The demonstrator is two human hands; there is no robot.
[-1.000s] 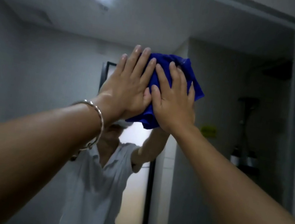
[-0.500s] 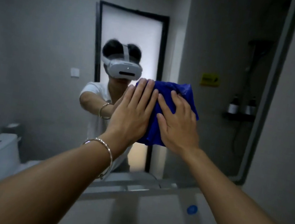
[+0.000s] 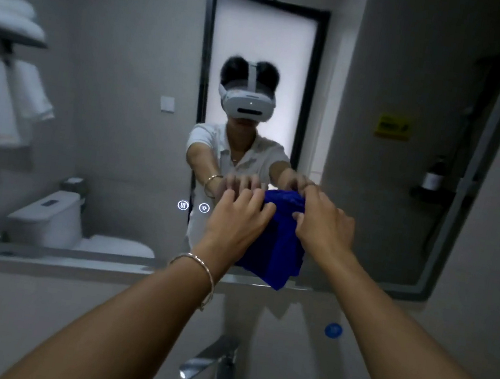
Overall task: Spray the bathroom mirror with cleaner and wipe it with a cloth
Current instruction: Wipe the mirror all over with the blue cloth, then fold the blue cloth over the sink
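Cloth: blue, soft, bunched cloth (image 3: 279, 245) hangs low against the mirror (image 3: 121, 139), its tip over the bottom edge.
Grip: left hand (image 3: 235, 219) and right hand (image 3: 324, 225) both curl fingers round its top.
Surface: smooth glass; pale counter (image 3: 33, 303) and angular chrome tap (image 3: 217, 364) below.
Room: wide glass on the left, frame nearer on the right.

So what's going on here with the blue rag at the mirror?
A person is cleaning the bathroom mirror by hand. The left hand and the right hand both hold a bunched blue cloth against the glass near its lower edge, just above the sink faucet. This looks like the wiping part of the job.
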